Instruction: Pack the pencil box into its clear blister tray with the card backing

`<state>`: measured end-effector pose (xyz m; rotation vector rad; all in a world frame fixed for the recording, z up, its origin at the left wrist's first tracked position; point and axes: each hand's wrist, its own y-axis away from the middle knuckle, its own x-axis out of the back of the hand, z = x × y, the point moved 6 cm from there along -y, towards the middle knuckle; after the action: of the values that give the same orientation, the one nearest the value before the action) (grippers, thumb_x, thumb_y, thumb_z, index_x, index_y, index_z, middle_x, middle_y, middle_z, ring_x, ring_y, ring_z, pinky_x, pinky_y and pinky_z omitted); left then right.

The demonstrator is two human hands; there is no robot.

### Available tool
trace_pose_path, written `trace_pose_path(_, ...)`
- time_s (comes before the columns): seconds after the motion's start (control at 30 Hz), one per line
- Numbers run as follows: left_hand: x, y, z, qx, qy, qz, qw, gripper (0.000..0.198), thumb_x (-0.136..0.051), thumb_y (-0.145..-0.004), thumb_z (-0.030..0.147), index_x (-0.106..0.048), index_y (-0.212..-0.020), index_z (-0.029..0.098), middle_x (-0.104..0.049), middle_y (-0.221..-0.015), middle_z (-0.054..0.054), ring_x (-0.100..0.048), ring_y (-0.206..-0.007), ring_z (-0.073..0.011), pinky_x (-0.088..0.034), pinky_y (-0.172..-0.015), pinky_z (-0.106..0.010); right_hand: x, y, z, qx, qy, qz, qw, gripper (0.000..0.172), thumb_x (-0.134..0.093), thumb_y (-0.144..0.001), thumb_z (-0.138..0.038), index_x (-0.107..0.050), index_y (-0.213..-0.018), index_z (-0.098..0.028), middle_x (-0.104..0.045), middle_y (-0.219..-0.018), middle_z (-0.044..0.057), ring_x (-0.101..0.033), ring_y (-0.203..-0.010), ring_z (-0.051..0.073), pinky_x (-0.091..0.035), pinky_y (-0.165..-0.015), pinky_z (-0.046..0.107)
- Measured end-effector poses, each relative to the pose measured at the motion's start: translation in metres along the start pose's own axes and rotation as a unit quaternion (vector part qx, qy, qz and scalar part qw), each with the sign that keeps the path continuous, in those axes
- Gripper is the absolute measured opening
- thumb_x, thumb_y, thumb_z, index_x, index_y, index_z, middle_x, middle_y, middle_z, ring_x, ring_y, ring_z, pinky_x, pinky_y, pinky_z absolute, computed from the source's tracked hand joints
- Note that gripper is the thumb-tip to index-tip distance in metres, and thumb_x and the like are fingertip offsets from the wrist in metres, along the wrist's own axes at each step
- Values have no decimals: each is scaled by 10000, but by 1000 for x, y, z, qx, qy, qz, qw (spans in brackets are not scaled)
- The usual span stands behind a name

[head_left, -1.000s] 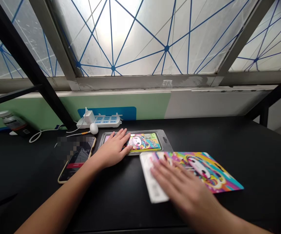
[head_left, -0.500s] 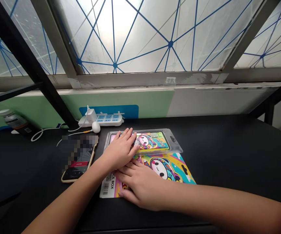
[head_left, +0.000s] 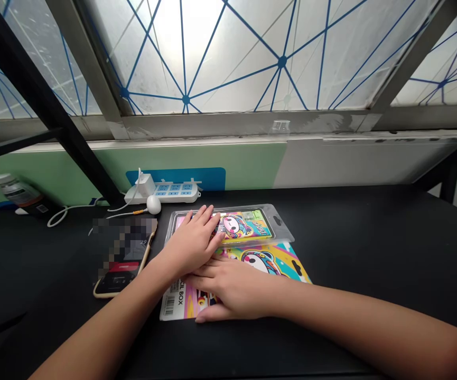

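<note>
My left hand [head_left: 194, 237] lies flat, fingers stretched out, over the left part of a clear plastic blister pack [head_left: 279, 224]. Inside that pack shows a colourful pencil box [head_left: 248, 225] with a cartoon character. Closer to me is a bright printed backing card [head_left: 291, 261], marked with a barcode and lettering that ends in "CIL BOX". My right hand [head_left: 236, 287] rests palm down on this card, fingers extended to the left and thumb apart, its fingertips near my left wrist. Both hands cover part of the print.
A phone [head_left: 123, 269] lies left of the card. Behind it are a white power strip [head_left: 176, 192] with a plugged-in adapter [head_left: 145, 186] and a white cable. A bottle [head_left: 22, 195] leans at the far left. Black frame bars [head_left: 49, 105] rise at both sides of the black table [head_left: 371, 253].
My right hand has shifted slightly up on the card, its thumb now lying straighter. The left hand stays on the blister pack. The camera view has moved a little.
</note>
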<state>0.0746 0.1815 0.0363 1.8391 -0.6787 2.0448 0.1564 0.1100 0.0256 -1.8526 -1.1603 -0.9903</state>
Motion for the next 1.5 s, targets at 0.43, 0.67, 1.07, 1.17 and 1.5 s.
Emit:
trace_pose_path(0.43, 15, 13, 0, 17, -21, 69, 997, 473, -324, -1081, 418, -545, -1441, 204, -541, -1526, -142, -482, -1409, -361, -200, -1154, -757, 43, 17, 6, -2, 218, 184, 959, 296, -492, -1036, -297, -684, -833, -199, -711, -826, 63, -619, -804, 197, -487, -805, 356)
trace_pose_path(0.67, 19, 15, -12, 14, -9, 69, 997, 467, -416, -1048, 443, -598, -1374, 161, -603, -1449, -158, -537, -1337, -337, -415, -1092, -580, 107, 73, 100, -270, 168, 190, 929, 313, -562, -979, -449, -720, -1087, -201, -664, -1086, 129, -615, -986, 281, -526, -858, 434)
trace_pose_path(1.07, 15, 11, -16, 24, 20, 59, 998, 460, -423, -1044, 474, -582, -1381, 205, -564, -1481, -144, -504, -1357, -340, -381, -1104, -559, 108, 72, 126, -322, 136, 83, 933, 578, -717, -778, -673, -696, -1144, -226, -597, -1151, 132, -564, -1100, 347, -495, -923, 506)
trace_pose_path(1.17, 18, 11, -20, 19, 24, 63, 998, 468, -430, -1041, 490, -565, -1402, 223, -580, -1476, -117, -517, -1348, -329, -372, -1112, -565, 108, 72, 124, -314, 161, 104, 930, 553, -730, -766, -673, -689, -1092, -228, -587, -1162, 135, -546, -1108, 360, -468, -928, 532)
trace_pose_path(1.5, 44, 14, -51, 16, 21, 121, 992, 607, -676, -922, 525, -567, -1403, 170, -696, -1286, -154, -636, -1173, -338, -495, -994, -498, 104, 74, 82, -267, 244, 197, 911, 380, -799, -796, -422, -562, -1027, -236, -686, -1072, 75, -661, -984, 296, -265, -1138, 631)
